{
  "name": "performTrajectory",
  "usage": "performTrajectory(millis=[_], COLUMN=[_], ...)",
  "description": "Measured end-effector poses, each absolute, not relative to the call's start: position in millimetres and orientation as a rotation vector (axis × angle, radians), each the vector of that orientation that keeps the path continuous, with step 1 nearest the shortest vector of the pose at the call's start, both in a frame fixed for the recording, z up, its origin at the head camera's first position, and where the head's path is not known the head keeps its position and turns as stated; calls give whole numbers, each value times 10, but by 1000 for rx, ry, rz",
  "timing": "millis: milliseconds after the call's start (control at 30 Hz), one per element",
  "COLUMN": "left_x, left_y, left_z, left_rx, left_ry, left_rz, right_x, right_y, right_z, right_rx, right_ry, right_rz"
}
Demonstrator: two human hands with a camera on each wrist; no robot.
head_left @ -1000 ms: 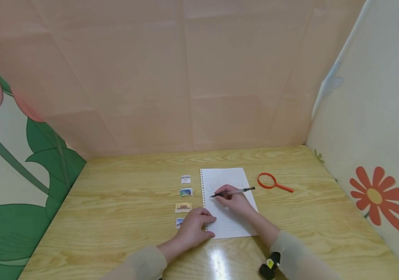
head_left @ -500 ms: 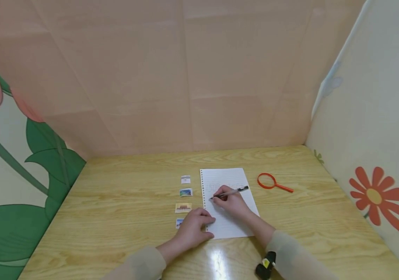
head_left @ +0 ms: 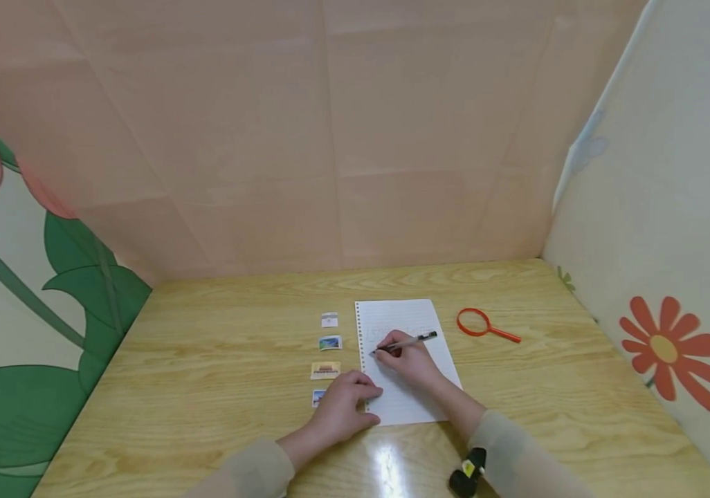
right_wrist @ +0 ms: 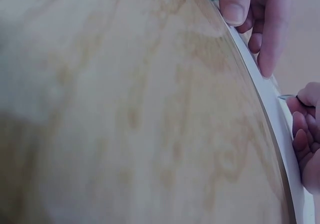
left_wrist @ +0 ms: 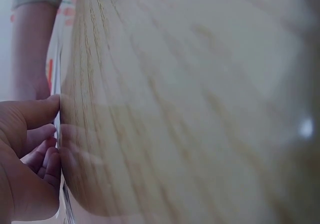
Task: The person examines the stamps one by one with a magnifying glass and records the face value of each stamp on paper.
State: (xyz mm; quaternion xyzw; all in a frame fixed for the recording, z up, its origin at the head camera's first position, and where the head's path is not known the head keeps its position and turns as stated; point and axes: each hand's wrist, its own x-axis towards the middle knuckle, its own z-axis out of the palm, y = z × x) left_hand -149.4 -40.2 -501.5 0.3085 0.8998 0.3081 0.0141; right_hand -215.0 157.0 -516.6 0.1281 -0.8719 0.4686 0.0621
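Note:
A pen [head_left: 417, 339] with a clear barrel is pinched in my right hand [head_left: 410, 360], its tip down at the left part of a lined sheet of paper [head_left: 405, 408]. Faint handwriting shows on the sheet above that hand. My left hand [head_left: 345, 404] rests at the paper's lower left edge, thumb and fingers spread apart. It partly covers the lowest small picture card [head_left: 318, 397]. In the right wrist view the pen's point [right_wrist: 285, 97] sticks out from the right hand's fingertips, close over the paper [right_wrist: 272, 103]. The left wrist view has the left hand [left_wrist: 30, 159] along the table surface.
Up the paper's left side lie more small cards: a yellow one [head_left: 326, 371], a landscape one [head_left: 331, 342] and a pale one [head_left: 329, 319]. A red magnifying glass [head_left: 488, 325] lies to the right on the wooden table [head_left: 218, 346]. Walls stand behind and on both sides.
The right hand has shifted slightly left and down on the paper, and the pen's back end has swung left. The left hand stays in place.

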Motion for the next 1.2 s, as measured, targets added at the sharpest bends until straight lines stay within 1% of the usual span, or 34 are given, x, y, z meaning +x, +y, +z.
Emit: performTrajectory(millis=[300, 667, 1067, 1200], left_x=[-1489, -1495, -1495, -1492], left_y=[-402, -402, -405, -403], left_z=[-5005, -5015, -5021, -5029], left_rx=[941, 930, 923, 919], left_ry=[2788, 2775, 2779, 2779], left_rz=[975, 984, 982, 976], right_x=[-2117, -2100, -2089, -2087], right_y=[1575, 1642, 1644, 1652], right_z=[-5116, -5123, -5133, -5129], right_rx=[415, 632, 677, 639], right_ry=[-2696, -2700, -2677, -2685], right_rz=[1403, 1458, 1452, 1456])
